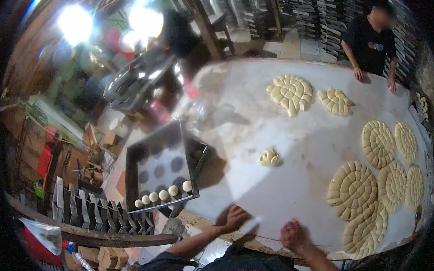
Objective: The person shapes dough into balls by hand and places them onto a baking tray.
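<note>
My left hand [235, 219] rests low at the near edge of the pale worktable [253, 194], back up and fingers curled under. Whatever may lie beneath its palm is hidden. To its right, my right hand [295, 235] is also at the near edge, its fingers bent into a closed, cupped shape; I cannot make out anything inside. A small clump of cut dough pieces [269, 157] sits beyond both hands. Left of my hands, a metal tray [178, 153] stands tilted, with several round dough balls [163, 195] in a row along its near side.
Coils of cut dough [352, 190] cover the table's right side, and two more dough groups [290, 92] lie at the far side. Another person [371, 43] stands at the far right with hands at the table edge. Stacked metal trays [95, 210] stand at lower left.
</note>
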Available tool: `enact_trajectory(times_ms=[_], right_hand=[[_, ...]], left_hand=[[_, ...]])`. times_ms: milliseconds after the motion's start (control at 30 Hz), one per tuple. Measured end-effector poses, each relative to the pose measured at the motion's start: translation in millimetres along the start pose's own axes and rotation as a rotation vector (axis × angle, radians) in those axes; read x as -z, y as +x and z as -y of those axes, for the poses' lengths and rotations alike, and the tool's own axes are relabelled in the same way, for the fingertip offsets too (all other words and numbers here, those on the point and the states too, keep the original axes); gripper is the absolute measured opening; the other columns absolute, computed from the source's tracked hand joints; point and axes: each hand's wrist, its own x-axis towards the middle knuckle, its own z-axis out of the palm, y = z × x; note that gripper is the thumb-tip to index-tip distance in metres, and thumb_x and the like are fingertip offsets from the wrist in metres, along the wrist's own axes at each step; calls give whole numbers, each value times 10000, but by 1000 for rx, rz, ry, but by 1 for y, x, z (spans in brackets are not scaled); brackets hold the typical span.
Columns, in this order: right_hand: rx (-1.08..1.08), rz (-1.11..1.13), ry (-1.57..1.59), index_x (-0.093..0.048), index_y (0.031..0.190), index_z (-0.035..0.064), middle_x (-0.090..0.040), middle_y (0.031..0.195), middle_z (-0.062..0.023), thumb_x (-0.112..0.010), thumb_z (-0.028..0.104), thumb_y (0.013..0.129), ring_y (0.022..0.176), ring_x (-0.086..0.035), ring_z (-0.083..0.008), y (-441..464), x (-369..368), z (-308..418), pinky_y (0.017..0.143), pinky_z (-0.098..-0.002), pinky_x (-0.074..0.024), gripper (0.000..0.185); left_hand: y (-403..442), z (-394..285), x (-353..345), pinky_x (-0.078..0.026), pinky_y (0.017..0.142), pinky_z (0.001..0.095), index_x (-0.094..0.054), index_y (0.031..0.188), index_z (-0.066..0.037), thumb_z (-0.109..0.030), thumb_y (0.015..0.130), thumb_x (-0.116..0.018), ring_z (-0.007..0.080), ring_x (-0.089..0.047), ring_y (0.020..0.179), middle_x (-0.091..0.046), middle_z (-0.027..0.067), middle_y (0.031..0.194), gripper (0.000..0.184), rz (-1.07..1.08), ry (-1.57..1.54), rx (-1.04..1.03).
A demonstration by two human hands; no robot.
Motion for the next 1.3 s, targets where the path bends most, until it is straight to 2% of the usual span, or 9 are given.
enact_trajectory(times_ms=[267, 467, 533, 600, 700, 1000, 1133, 1200, 1300], right_hand=[[-462, -43, 20, -532, 803, 8, -539, 856, -176, -554, 107, 760, 871, -528, -381, 84, -14, -35, 909, -531, -418, 110], [-283, 97, 140, -555, 826, 1, -562, 880, -180, -585, 132, 761, 849, -543, -373, 32, 13, -37, 957, -510, -403, 149], [-447, 119, 58, -544, 844, -8, -554, 908, -186, -585, 130, 761, 883, -533, -376, 43, 27, -58, 945, -492, -403, 166], [-582, 106, -46, -520, 891, -8, -520, 934, -190, -568, 97, 782, 953, -485, -396, 96, 51, -68, 882, -509, -391, 159], [-651, -221, -138, -514, 884, 2, -501, 895, -185, -552, 74, 795, 938, -465, -394, 115, -27, -72, 815, -516, -380, 121], [-998, -173, 143, -580, 807, 49, -532, 670, -145, -612, 185, 886, 578, -552, -243, 130, -59, -59, 558, -377, -432, 160], [-1019, -674, 342, -571, 754, 44, -638, 724, -91, -668, 261, 862, 688, -625, -262, 184, -89, -119, 672, -347, -506, 261], [-914, -426, -174, -633, 854, 54, -663, 799, -114, -694, 273, 827, 776, -640, -279, 208, -105, -129, 729, -374, -518, 229], [-1336, -250, 164, -667, 917, 55, -674, 894, -144, -688, 240, 776, 870, -619, -313, 242, -84, -121, 773, -420, -499, 233]], left_hand=[[95, 52, -14, -441, 832, 394, -636, 917, -117, -188, 779, -659, 292, -549, 927, -636, 75, 970, 157, -17, -88, 601], [25, 23, 4, -442, 782, 419, -624, 877, -104, -201, 803, -629, 253, -575, 829, -619, 57, 880, 122, -52, -143, 138], [72, 40, 62, -421, 879, 419, -627, 947, -96, -189, 826, -592, 294, -553, 933, -625, 71, 955, 157, 536, 89, 385], [32, 96, 18, -413, 879, 408, -618, 890, -95, -172, 820, -582, 303, -547, 915, -613, 67, 916, 110, -111, 151, 363], [84, 97, -13, -407, 898, 415, -625, 914, -101, -176, 784, -615, 296, -539, 995, -609, 60, 973, 150, -223, 103, 492], [10, 25, 7, -483, 692, 390, -608, 961, -80, -60, 853, -560, 310, -563, 801, -581, 101, 916, 120, -118, -537, 295], [2, 37, 55, -495, 637, 382, -588, 1040, -84, -31, 856, -563, 302, -579, 705, -553, 119, 855, 193, 59, -792, 384], [22, 28, 123, -508, 702, 401, -562, 1104, -76, 2, 816, -591, 316, -604, 790, -550, 130, 868, 300, 213, -613, 173], [33, 25, 173, -505, 724, 386, -566, 1081, -67, 30, 785, -601, 324, -598, 800, -558, 132, 881, 314, 251, -680, 212]])
